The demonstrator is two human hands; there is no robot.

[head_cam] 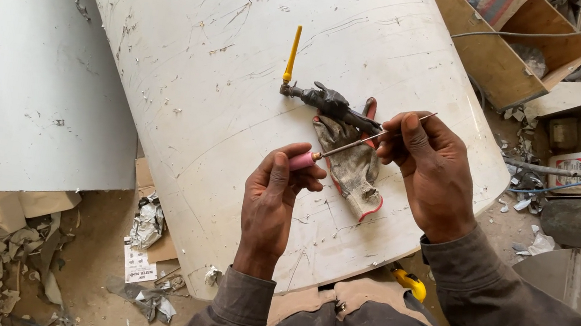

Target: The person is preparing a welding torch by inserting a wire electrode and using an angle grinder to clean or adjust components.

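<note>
Left hand: we see our left hand (273, 192) raised over the white curved metal sheet (240, 89), wrist bent up, thumb and fingers pinched narrowly around a small pink nozzle cup (300, 160).
Pink nozzle cup: it sits at the left end of the thin rod, just above the sheet; we judge it light, hard and likely brittle, so a fingertip pinch on its round sides suits it.
Thin rod: the thin metal rod (372, 138) runs up and to the right from the cup to the right hand; we judge it stiff, very light, slick and easy to drop or bend, best held near each end.
Torch: a dark torch body with a yellow back cap (292, 53) lies on the sheet just behind the rod, untouched by either hand.
Glove: a worn grey glove with red edging (353, 171) lies flat under the rod and beneath the torch's near end.
Right hand: our right hand (421, 161) comes in from the right, forearm angled down, fingers curled and closed on the rod's upper part, its tip poking out past the fingers.
</note>
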